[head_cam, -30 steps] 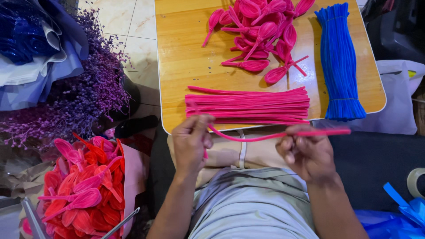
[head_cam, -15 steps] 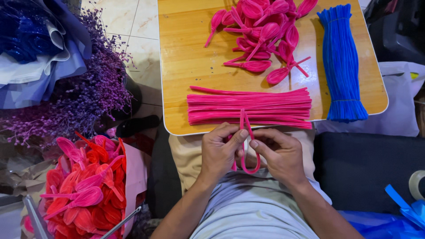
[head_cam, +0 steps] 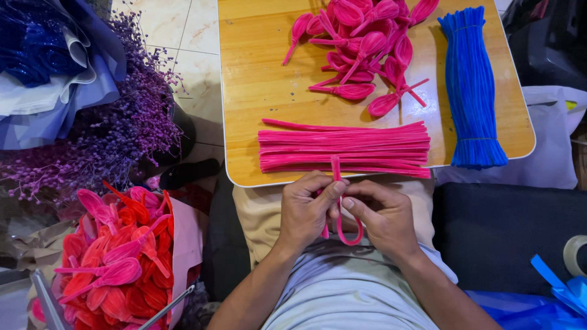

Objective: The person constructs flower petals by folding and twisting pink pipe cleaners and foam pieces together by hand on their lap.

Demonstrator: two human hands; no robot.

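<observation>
On the wooden bench point(head_cam: 257, 91), a flat row of straight pink pipe cleaners point(head_cam: 345, 150) lies along the near edge. A heap of finished pink petal shapes point(head_cam: 367, 46) sits toward the far edge, and a tied bundle of blue pipe cleaners point(head_cam: 469, 85) runs along the right edge. Off the bench to the left are purple dried flowers point(head_cam: 116, 134), blue wrapping paper point(head_cam: 49, 61) and a bouquet of red and pink petals point(head_cam: 116, 263).

Just below the near edge, over the lap, both hands meet on one bent pink pipe cleaner point(head_cam: 342, 229). The left hand point(head_cam: 306, 211) pinches it, thumb and forefinger closed at the crossing; the right hand point(head_cam: 382, 217) has its fingers curled shut around the loop, which hangs beneath. The stem end pokes up over the straight row.

The knuckles hide the crossing itself. A roll of tape point(head_cam: 575, 253) is cut off at the right.
</observation>
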